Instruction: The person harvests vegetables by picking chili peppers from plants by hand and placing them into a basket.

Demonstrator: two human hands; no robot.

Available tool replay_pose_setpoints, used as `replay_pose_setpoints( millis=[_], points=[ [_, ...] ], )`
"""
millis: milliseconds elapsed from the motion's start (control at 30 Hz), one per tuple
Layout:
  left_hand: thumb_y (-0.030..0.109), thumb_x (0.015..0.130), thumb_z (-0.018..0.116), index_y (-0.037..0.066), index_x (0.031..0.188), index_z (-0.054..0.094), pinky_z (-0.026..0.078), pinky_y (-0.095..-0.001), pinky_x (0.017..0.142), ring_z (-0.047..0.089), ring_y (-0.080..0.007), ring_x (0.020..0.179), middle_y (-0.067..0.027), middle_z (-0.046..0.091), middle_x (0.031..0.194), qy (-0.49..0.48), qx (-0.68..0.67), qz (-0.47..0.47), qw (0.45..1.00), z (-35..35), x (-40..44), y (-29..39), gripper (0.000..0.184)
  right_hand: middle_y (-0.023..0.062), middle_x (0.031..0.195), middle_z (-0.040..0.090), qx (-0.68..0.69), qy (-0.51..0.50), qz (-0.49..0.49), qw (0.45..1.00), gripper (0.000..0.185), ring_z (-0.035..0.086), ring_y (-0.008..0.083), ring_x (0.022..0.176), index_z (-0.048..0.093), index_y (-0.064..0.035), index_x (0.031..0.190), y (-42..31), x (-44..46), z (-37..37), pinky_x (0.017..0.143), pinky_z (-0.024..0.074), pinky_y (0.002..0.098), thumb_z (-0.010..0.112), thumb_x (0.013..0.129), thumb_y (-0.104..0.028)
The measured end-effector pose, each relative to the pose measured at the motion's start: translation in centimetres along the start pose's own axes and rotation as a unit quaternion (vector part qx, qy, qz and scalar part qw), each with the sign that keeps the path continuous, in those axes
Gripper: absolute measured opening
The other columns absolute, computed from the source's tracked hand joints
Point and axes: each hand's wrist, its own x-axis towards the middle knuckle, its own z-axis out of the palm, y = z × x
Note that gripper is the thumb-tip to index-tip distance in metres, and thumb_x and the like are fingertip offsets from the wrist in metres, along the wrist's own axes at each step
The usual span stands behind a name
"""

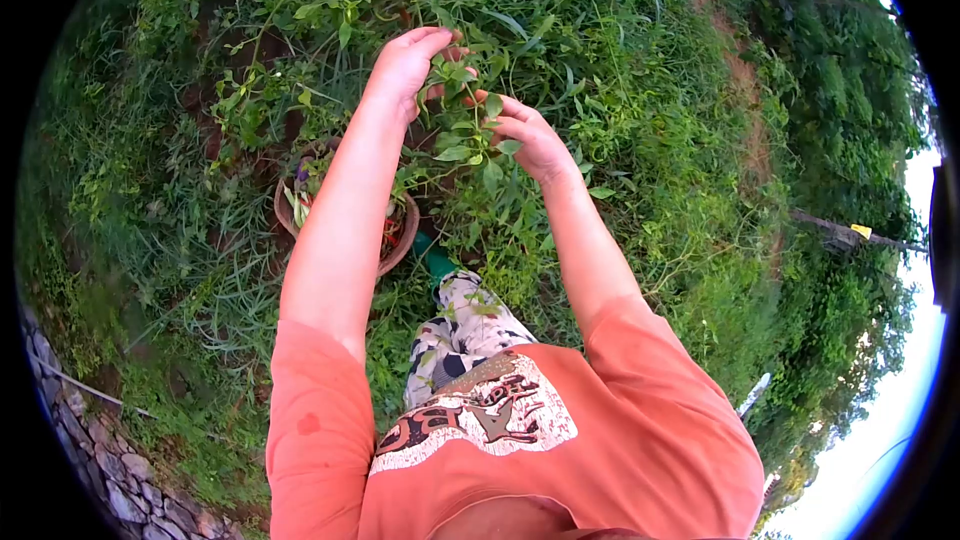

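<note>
Green plants crowd the basket by your green shoe, seemingly set within easy reach. Your left hand and right hand frame a leafy stem, perhaps steadying it; I cannot tell whether either grip is closed.

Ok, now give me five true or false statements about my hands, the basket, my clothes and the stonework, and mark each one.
1. The left hand and right hand are among the leaves. True.
2. The basket hangs from the right hand. False: it is low down, partly hidden behind the left forearm.
3. The shirt has a print on its front. True.
4. The trousers are plain red. False: they are pale with a dark pattern.
5. Stonework shows at the picture's lower left. True.
</note>
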Motion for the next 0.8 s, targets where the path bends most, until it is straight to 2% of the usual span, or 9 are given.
replay_pose_setpoints(
  millis=[133,167,300,400,433,467,567,700,800],
  points=[
    [0.026,0.085,0.054,0.008,0.103,0.055,0.048,-0.0320,0.066,0.062,-0.0169,0.074,-0.0042,0.062,0.090,-0.003,0.001,-0.002,1.000,-0.1,-0.1,-0.6,0.026,-0.0037,0.093,0.060,-0.074,-0.009,0.008,0.997,0.033,0.044,0.0046,0.070,0.060,-0.0059,0.108,0.2,0.0,-0.3,0.061,0.0336,0.0197,0.060,0.081,-0.026],
    [0.026,0.084,0.056,0.007,0.103,0.055,0.048,-0.0315,0.066,0.062,-0.0168,0.074,-0.0042,0.062,0.090,-0.018,-0.005,-0.002,1.000,-0.1,-0.4,-0.8,0.027,-0.0043,0.086,0.060,-0.090,0.010,0.005,0.996,0.032,0.044,0.0046,0.069,0.062,-0.0060,0.103,-0.3,-0.2,0.0,0.061,0.0338,0.0194,0.061,0.081,-0.029],
    [0.026,0.082,0.060,0.006,0.095,0.060,0.047,-0.0269,0.063,0.060,-0.0137,0.074,-0.0033,0.063,0.088,-0.026,0.037,-0.035,0.998,-0.1,-1.0,-1.8,0.024,-0.0051,0.077,0.058,-0.199,0.049,-0.039,0.978,0.018,0.045,0.0028,0.066,0.061,-0.0068,0.082,-0.1,-0.6,0.8,0.059,0.0378,0.0214,0.066,0.079,-0.024],
    [0.026,0.082,0.060,0.006,0.092,0.060,0.045,-0.0258,0.060,0.057,-0.0121,0.072,-0.0031,0.062,0.084,-0.028,0.064,-0.022,0.997,-0.5,0.1,-2.9,0.023,0.0050,0.071,0.061,-0.252,0.108,-0.128,0.953,0.024,0.054,0.0110,0.066,0.062,-0.0051,0.085,0.7,-0.6,1.9,0.062,0.0442,0.0275,0.066,0.074,-0.026],
    [0.026,0.082,0.060,0.006,0.091,0.060,0.044,-0.0256,0.058,0.056,-0.0113,0.070,-0.0029,0.062,0.082,-0.030,0.078,-0.008,0.997,-0.6,0.2,-3.0,0.022,0.0102,0.074,0.063,-0.306,0.121,-0.120,0.937,0.024,0.060,0.0192,0.066,0.062,-0.0067,0.085,0.5,-0.8,2.3,0.062,0.0466,0.0315,0.063,0.074,-0.028],
    [0.026,0.082,0.060,0.006,0.091,0.060,0.044,-0.0256,0.058,0.056,-0.0113,0.070,-0.0029,0.062,0.082,-0.028,0.083,-0.008,0.996,-0.6,0.3,-3.2,0.022,0.0102,0.074,0.063,-0.301,0.121,-0.122,0.938,0.024,0.060,0.0192,0.066,0.062,-0.0067,0.085,0.3,-1.0,2.7,0.062,0.0466,0.0315,0.063,0.074,-0.028],
    [0.026,0.083,0.060,0.006,0.086,0.059,0.041,-0.0248,0.053,0.054,-0.0100,0.067,-0.0021,0.061,0.076,-0.006,0.077,0.017,0.997,0.0,0.4,-3.7,0.020,0.0123,0.073,0.062,-0.444,0.199,-0.104,0.868,0.023,0.060,0.0314,0.068,0.058,-0.0067,0.077,0.1,-1.2,3.6,0.060,0.0473,0.0396,0.061,0.074,-0.029],
    [0.024,0.083,0.060,0.005,0.086,0.061,0.042,-0.0250,0.053,0.053,-0.0094,0.065,-0.0018,0.061,0.074,0.028,0.097,0.031,0.994,1.4,0.2,-3.7,0.019,0.0136,0.072,0.061,-0.440,0.223,-0.078,0.866,0.020,0.059,0.0327,0.068,0.060,-0.0070,0.078,0.3,-1.0,3.2,0.060,0.0466,0.0405,0.056,0.075,-0.027],
    [0.023,0.083,0.059,0.005,0.088,0.061,0.041,-0.0244,0.052,0.052,-0.0087,0.065,-0.0012,0.061,0.073,0.028,0.097,0.043,0.994,2.4,0.5,-4.1,0.019,0.0132,0.068,0.061,-0.424,0.228,-0.038,0.876,0.021,0.059,0.0310,0.065,0.066,-0.0168,0.086,0.0,-0.9,2.8,0.060,0.0468,0.0390,0.055,0.072,-0.027]
  ],
)
